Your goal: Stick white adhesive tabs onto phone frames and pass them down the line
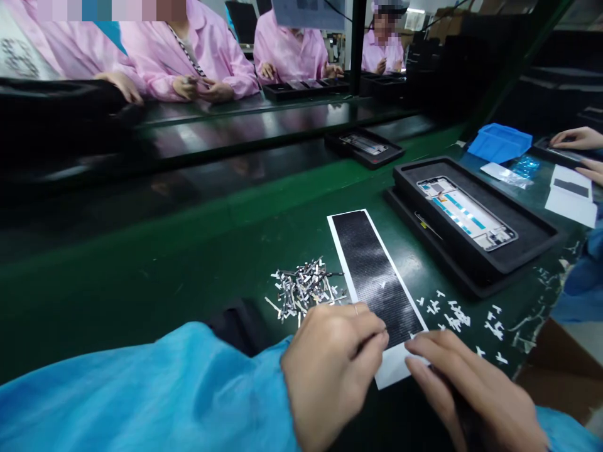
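A long sheet with a black ribbed face and white border (377, 263) lies on the green bench. My left hand (334, 364) is over its lower left edge, thumb and forefinger pinched together; whatever is between them is too small or hidden to name. At the sheet's lower right edge is my right hand (471, 383), its fingers stretched out with a gap between thumb and forefinger. A pile of small metallic and white strips (304, 285) sits left of the sheet. Several small white backing scraps (455, 317) are scattered to its right.
Stacked black foam trays (527, 242) hold a phone frame (466, 213) with blue strips at right. Behind are another black tray (362, 145) and a blue bin (500, 143). Co-workers in pink coats (287, 50) sit across the line; a co-worker's hands (581, 141) show at far right.
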Demonstrator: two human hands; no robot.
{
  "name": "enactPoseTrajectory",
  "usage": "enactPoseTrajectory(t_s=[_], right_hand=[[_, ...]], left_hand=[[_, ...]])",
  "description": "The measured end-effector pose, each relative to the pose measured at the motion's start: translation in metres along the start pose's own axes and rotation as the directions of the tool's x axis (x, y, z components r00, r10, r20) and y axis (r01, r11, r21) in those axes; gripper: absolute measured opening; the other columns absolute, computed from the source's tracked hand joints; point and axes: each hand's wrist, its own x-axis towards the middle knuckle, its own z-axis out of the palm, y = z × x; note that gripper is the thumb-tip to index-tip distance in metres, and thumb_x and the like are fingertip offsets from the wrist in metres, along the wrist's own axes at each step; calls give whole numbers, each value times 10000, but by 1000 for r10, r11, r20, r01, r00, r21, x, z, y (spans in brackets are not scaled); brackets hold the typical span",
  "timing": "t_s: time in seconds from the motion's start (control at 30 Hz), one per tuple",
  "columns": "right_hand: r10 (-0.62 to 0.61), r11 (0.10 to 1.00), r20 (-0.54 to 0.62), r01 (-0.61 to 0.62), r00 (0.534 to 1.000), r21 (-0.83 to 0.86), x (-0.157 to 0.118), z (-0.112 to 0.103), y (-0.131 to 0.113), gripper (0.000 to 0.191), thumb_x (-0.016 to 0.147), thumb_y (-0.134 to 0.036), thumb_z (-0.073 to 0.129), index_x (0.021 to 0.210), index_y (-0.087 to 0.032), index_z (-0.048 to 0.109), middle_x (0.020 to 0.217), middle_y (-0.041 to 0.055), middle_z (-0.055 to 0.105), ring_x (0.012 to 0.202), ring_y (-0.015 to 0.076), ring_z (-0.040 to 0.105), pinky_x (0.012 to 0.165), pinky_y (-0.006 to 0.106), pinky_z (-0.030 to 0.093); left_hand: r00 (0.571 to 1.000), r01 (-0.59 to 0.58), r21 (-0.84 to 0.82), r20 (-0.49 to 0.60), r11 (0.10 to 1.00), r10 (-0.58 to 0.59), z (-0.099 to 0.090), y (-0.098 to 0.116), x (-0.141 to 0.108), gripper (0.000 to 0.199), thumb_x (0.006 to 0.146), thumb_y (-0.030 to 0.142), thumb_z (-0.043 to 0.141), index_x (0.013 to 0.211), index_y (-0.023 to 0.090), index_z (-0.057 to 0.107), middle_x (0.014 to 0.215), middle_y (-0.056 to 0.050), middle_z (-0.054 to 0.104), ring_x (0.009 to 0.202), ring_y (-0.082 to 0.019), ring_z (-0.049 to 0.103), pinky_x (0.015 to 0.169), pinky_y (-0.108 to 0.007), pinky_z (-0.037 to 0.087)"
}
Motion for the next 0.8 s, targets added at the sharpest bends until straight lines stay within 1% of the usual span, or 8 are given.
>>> enactPoseTrajectory(t_s=[0.1, 0.2, 0.27, 0.33, 0.43, 0.57, 0.7, 0.8], right_hand=[[88, 972, 166, -122, 982, 203, 12, -5, 1, 196, 930, -240, 479, 764, -205, 579, 680, -18, 567, 594, 101, 557, 551, 179, 449], [163, 926, 220, -226, 962, 301, 18, -5, 4, 249, 932, -257, 468, 702, -196, 542, 651, -32, 504, 586, 87, 489, 544, 183, 395], [189, 908, 242, -263, 952, 327, 18, -8, 4, 235, 929, -254, 473, 711, -198, 542, 666, -32, 507, 604, 93, 482, 552, 192, 384], [170, 917, 255, -247, 952, 312, 16, -11, 2, 213, 929, -228, 469, 728, -203, 535, 688, -34, 517, 619, 91, 490, 557, 187, 385], [101, 961, 265, -163, 959, 225, 14, -16, -1, 171, 930, -175, 454, 782, -216, 528, 740, -35, 536, 667, 88, 525, 589, 173, 407], [117, 979, 209, -148, 971, 140, 12, -22, 3, 73, 918, -195, 491, 866, -241, 514, 778, -32, 523, 685, 94, 534, 612, 161, 434], [134, 985, -4, -133, 991, 107, -3, -31, 13, 150, 929, -220, 456, 859, -252, 584, 880, 2, 609, 863, 158, 598, 742, 208, 478], [148, 988, -115, -141, 982, 69, -17, -34, 20, 178, 905, -191, 484, 994, -272, 616, 943, 10, 649, 913, 196, 623, 801, 262, 502]], left_hand=[[902, -346, 365, -124, 864, 413, 11, -1, -10, 317, 856, 67, 365, 667, 129, 612, 627, -26, 579, 549, -131, 486, 572, -270, 375], [825, -429, 503, -120, 750, 553, 15, 2, -11, 347, 853, 32, 357, 613, 134, 586, 588, -19, 569, 518, -139, 447, 530, -290, 340], [823, -423, 506, -132, 752, 552, 13, 5, -8, 350, 854, 41, 372, 597, 138, 588, 564, -14, 559, 530, -148, 443, 525, -296, 320], [887, -363, 391, -132, 846, 442, 7, 8, -4, 317, 847, 73, 430, 596, 153, 605, 570, -4, 572, 571, -152, 472, 542, -287, 329], [995, -98, 147, 27, 984, 95, -1, 14, 4, 225, 810, 118, 549, 624, 192, 651, 629, 15, 625, 679, -163, 537, 611, -271, 371], [918, 270, 219, 234, 938, -319, -2, 20, 15, 211, 802, 120, 553, 631, 185, 658, 697, -6, 641, 796, -197, 555, 709, -298, 379], [866, 364, 185, 293, 913, -404, 7, 14, 21, 206, 787, 129, 495, 631, 174, 621, 653, -7, 620, 678, -172, 540, 646, -278, 363], [844, 426, 111, 309, 898, -439, 11, 8, 24, 202, 764, 141, 483, 591, 175, 582, 571, 2, 576, 569, -154, 507, 551, -256, 329]])
